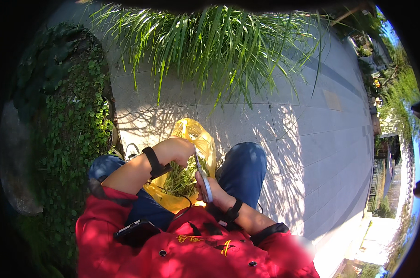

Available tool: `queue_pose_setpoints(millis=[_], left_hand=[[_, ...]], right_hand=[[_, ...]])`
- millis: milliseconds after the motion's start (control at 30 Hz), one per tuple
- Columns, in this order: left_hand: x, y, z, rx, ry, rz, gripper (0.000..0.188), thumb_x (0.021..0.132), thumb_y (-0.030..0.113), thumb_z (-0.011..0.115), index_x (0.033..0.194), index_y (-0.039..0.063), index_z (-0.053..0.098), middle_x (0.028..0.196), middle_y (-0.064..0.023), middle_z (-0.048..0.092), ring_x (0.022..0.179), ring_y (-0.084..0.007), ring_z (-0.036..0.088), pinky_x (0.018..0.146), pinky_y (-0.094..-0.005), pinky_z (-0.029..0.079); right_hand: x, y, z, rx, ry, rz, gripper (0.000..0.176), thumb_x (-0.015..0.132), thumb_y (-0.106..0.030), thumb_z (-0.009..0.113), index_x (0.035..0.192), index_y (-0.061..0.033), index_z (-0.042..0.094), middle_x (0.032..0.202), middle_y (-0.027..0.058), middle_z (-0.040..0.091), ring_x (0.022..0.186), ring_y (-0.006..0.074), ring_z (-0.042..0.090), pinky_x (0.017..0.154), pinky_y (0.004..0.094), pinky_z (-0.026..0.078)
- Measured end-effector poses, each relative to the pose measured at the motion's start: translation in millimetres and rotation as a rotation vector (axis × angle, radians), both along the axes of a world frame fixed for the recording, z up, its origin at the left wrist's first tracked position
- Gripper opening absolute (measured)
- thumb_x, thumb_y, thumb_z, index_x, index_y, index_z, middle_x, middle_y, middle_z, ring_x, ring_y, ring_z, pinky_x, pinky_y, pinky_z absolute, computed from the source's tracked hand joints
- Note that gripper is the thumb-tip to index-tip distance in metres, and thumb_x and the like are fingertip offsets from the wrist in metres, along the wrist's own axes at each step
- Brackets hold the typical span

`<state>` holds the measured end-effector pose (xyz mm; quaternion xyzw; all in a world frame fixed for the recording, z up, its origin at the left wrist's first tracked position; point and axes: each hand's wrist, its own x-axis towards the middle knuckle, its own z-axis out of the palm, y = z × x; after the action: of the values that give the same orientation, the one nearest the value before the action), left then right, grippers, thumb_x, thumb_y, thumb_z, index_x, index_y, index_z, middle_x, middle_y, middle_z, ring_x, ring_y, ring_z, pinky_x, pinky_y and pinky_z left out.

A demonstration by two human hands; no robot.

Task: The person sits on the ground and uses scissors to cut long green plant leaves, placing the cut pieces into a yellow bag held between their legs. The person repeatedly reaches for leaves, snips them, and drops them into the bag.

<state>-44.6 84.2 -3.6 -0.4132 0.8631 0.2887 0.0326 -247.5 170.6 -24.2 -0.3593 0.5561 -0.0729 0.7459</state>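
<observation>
Before me a yellow translucent plastic bag point(209, 142) stands between my knees, with cut green grass point(182, 180) inside it. My left hand point(178, 150) is over the bag's mouth, its fingers bent down toward the grass; whether they pinch anything is hidden. In my right hand point(213, 191) is a pair of scissors or shears point(204, 182) with pale handles. The blades point away from me, and their tips reach close beside my left hand. The right hand is at the near right side of the bag.
A large clump of long-bladed grass point(210, 45) hangs over the paving point(237, 118) ahead. Low leafy ground cover point(74, 135) grows on the left bed. A phone-like dark device point(137, 232) is at my chest, and a black cable point(187, 208) crosses near the bag.
</observation>
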Motion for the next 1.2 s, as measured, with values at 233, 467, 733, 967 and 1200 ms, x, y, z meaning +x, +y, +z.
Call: queue_pose_setpoints(millis=[233, 467, 733, 967, 1200], left_hand=[[1, -13, 136, -0.238, 0.427, 0.064, 0.023, 0.084, 0.025, 0.063, 0.076, 0.005, 0.067, 0.075, -0.0123, 0.065, 0.072, -0.0308, 0.063, 0.062, -0.0401, 0.049], [32, 43, 221, -0.419, 1.563, -0.154, 0.028, 0.089, 0.024, 0.062, 0.089, -0.003, 0.067, 0.083, -0.0178, 0.066, 0.068, -0.0248, 0.063, 0.06, -0.0316, 0.052], [31, 58, 208, -0.387, 1.824, -0.234, 0.027, 0.09, 0.024, 0.061, 0.087, -0.003, 0.065, 0.081, -0.0166, 0.065, 0.067, -0.0233, 0.062, 0.059, -0.0308, 0.051], [21, 62, 195, -0.38, 1.922, -0.263, 0.027, 0.091, 0.024, 0.06, 0.085, -0.002, 0.064, 0.08, -0.0155, 0.064, 0.066, -0.0219, 0.061, 0.058, -0.0301, 0.05], [26, 70, 180, -0.381, 1.951, -0.271, 0.028, 0.092, 0.024, 0.058, 0.084, -0.002, 0.063, 0.078, -0.0145, 0.063, 0.065, -0.0205, 0.061, 0.058, -0.0293, 0.049]], right_hand=[[-1, -84, 29, -0.126, -0.167, -0.021, 0.042, 0.088, -0.05, 0.054, 0.076, -0.0101, 0.051, 0.057, -0.0019, 0.044, 0.05, 0.0093, 0.05, 0.047, 0.0242, 0.046], [15, -153, 15, -0.295, 0.053, 0.084, 0.052, 0.086, -0.061, 0.055, 0.074, -0.01, 0.05, 0.056, -0.002, 0.046, 0.044, 0.0088, 0.051, 0.043, 0.0245, 0.047], [53, -157, -22, -0.248, 0.092, -0.051, 0.063, 0.082, -0.069, 0.051, 0.075, -0.0064, 0.049, 0.055, 0.0016, 0.044, 0.039, 0.0144, 0.048, 0.04, 0.0301, 0.049], [64, -154, -14, -0.266, 0.018, -0.007, 0.057, 0.083, -0.068, 0.051, 0.072, -0.0124, 0.046, 0.053, -0.0018, 0.041, 0.042, 0.0108, 0.047, 0.045, 0.0266, 0.047], [62, -155, -17, -0.269, 0.062, 0.016, 0.061, 0.081, -0.073, 0.048, 0.072, -0.0125, 0.045, 0.055, -0.0016, 0.04, 0.044, 0.0121, 0.044, 0.048, 0.0302, 0.045]])
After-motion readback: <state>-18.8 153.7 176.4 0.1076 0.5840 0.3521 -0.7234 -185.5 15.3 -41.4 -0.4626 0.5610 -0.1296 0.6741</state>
